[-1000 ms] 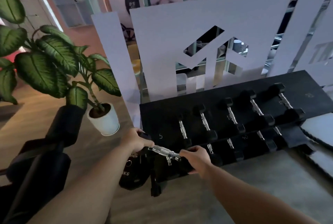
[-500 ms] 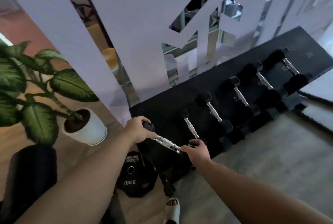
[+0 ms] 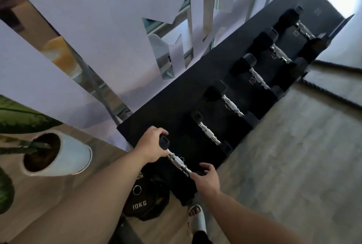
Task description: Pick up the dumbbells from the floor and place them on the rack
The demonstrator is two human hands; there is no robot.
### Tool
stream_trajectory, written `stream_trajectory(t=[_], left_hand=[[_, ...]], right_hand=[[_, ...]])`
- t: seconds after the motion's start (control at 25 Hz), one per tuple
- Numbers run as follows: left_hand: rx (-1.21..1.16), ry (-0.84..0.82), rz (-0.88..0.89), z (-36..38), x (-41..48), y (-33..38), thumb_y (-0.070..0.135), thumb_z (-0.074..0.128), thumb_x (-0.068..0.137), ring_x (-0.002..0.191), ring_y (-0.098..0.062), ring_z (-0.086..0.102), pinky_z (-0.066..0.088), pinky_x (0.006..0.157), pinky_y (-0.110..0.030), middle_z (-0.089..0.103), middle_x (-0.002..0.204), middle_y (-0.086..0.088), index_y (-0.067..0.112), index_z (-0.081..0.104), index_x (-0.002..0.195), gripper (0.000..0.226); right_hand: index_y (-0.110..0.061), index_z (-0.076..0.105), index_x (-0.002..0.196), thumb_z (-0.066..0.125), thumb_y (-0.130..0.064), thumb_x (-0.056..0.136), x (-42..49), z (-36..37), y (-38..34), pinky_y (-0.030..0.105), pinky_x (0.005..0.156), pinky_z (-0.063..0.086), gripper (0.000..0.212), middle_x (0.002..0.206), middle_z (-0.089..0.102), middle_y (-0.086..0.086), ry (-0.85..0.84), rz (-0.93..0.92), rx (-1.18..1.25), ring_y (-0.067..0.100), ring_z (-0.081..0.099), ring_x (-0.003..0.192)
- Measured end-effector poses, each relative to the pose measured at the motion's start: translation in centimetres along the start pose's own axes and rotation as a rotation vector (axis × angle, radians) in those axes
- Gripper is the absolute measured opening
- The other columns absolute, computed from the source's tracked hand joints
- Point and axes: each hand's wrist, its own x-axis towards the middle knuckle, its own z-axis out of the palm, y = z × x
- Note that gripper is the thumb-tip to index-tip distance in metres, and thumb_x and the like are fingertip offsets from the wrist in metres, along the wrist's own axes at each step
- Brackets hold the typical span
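Note:
A small dumbbell [image 3: 179, 163] with a chrome handle and black hex ends lies across the near left end of the black rack [image 3: 160, 124]. My left hand [image 3: 151, 145] grips its far black end. My right hand [image 3: 206, 178] holds its near end, which my fingers mostly hide. Several larger dumbbells sit in a row along the rack to the right, the nearest [image 3: 209, 134] just beyond the held one.
A black 10KG weight plate [image 3: 146, 202] lies on the floor below the rack's near end. A white pot [image 3: 76, 155] with a green plant stands at left. A white sandal on a foot [image 3: 197, 219] shows below. A white panel wall rises behind the rack; grey floor spreads right.
The view has tilted down and closer to the rack. Both hands still hold the small dumbbell, which has turned more in line with the other dumbbells on the rack.

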Motion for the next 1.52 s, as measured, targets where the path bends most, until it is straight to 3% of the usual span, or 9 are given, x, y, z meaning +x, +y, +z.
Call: stream_trajectory(t=[0.28, 0.4, 0.48, 0.6, 0.72, 0.96, 1.28, 1.4, 1.52], left_hand=[[0.001, -0.047, 0.044, 1.4, 3.8, -1.7, 0.022, 0.090, 0.074, 0.113, -0.013, 0.055, 0.046, 0.096, -0.026, 0.047, 0.131, 0.006, 0.023, 0.058, 0.135, 0.069], [-0.002, -0.059, 0.046, 2.4, 4.2, -2.0, 0.021, 0.089, 0.076, 0.115, -0.016, 0.057, 0.050, 0.100, -0.030, 0.047, 0.134, 0.003, 0.020, 0.055, 0.137, 0.070], [-0.005, -0.077, 0.044, 3.1, 4.5, -2.0, 0.021, 0.089, 0.077, 0.114, -0.016, 0.057, 0.052, 0.100, -0.032, 0.046, 0.136, 0.003, 0.020, 0.054, 0.139, 0.072], [0.006, -0.096, 0.053, 4.3, 4.8, -2.1, 0.019, 0.089, 0.078, 0.115, -0.015, 0.058, 0.053, 0.097, -0.032, 0.045, 0.138, 0.004, 0.025, 0.050, 0.141, 0.074], [0.096, -0.092, 0.062, 5.4, 4.7, -2.1, 0.019, 0.086, 0.081, 0.115, -0.016, 0.059, 0.053, 0.094, -0.031, 0.042, 0.145, 0.004, 0.026, 0.046, 0.146, 0.076], [0.212, -0.105, 0.063, 5.3, 4.8, -2.0, 0.028, 0.084, 0.084, 0.121, -0.021, 0.059, 0.054, 0.095, -0.034, 0.042, 0.150, 0.001, 0.022, 0.044, 0.148, 0.076], [0.122, -0.171, 0.047, 4.7, 3.7, -2.3, 0.035, 0.076, 0.090, 0.144, -0.019, 0.040, 0.043, 0.112, -0.037, 0.028, 0.165, 0.006, 0.026, 0.039, 0.156, 0.076], [0.087, -0.151, 0.030, 3.8, 3.1, -2.1, 0.038, 0.074, 0.090, 0.136, -0.015, 0.048, 0.045, 0.105, -0.032, 0.036, 0.159, 0.008, 0.027, 0.048, 0.150, 0.066], [0.080, -0.139, -0.002, 2.4, 2.8, -1.6, 0.039, 0.076, 0.088, 0.116, -0.007, 0.055, 0.048, 0.094, -0.026, 0.051, 0.140, 0.012, 0.030, 0.058, 0.137, 0.053]], right_hand=[[-0.024, 0.059, 0.131, 0.083, -0.026, 0.085, 3.2, 2.0, 0.0, 0.035, 0.072, 0.065, 0.051, 0.136, 0.051, 0.009, 0.087, -0.036, -0.107, 0.019, 0.070, 0.087], [-0.023, 0.061, 0.130, 0.080, -0.025, 0.086, 4.1, 2.0, 0.2, 0.045, 0.090, 0.063, 0.048, 0.135, 0.052, 0.011, 0.116, -0.038, -0.171, 0.027, 0.069, 0.101], [-0.026, 0.062, 0.130, 0.077, -0.027, 0.088, 4.3, 2.0, 0.4, 0.041, 0.095, 0.059, 0.045, 0.136, 0.053, 0.010, 0.138, -0.013, -0.209, 0.031, 0.063, 0.115], [-0.029, 0.061, 0.131, 0.072, -0.026, 0.093, 4.3, 2.2, 0.7, 0.030, 0.086, 0.044, 0.039, 0.140, 0.045, 0.008, 0.152, 0.034, -0.233, 0.029, 0.045, 0.126], [-0.028, 0.059, 0.132, 0.068, -0.020, 0.097, 4.1, 2.1, 1.3, 0.026, 0.086, 0.038, 0.037, 0.143, 0.037, 0.005, 0.151, 0.021, -0.241, 0.017, 0.029, 0.115], [-0.027, 0.057, 0.138, 0.070, -0.026, 0.095, 5.2, 0.9, 0.5, 0.027, 0.091, 0.038, 0.044, 0.146, 0.040, 0.008, 0.066, 0.002, -0.366, 0.030, 0.040, 0.134], [-0.027, 0.066, 0.130, 0.071, -0.030, 0.094, 6.7, -0.3, -2.2, 0.030, 0.096, 0.043, 0.036, 0.139, 0.050, 0.007, -0.021, -0.124, -0.481, 0.033, 0.047, 0.132], [-0.024, 0.069, 0.127, 0.071, -0.028, 0.092, 6.2, -1.9, -4.0, 0.036, 0.103, 0.051, 0.035, 0.131, 0.060, 0.005, -0.067, -0.196, -0.486, 0.028, 0.055, 0.126], [-0.019, 0.071, 0.123, 0.073, -0.026, 0.090, 5.6, -3.4, -6.5, 0.029, 0.087, 0.051, 0.033, 0.101, 0.062, -0.009, -0.096, -0.267, -0.466, 0.016, 0.062, 0.102]])
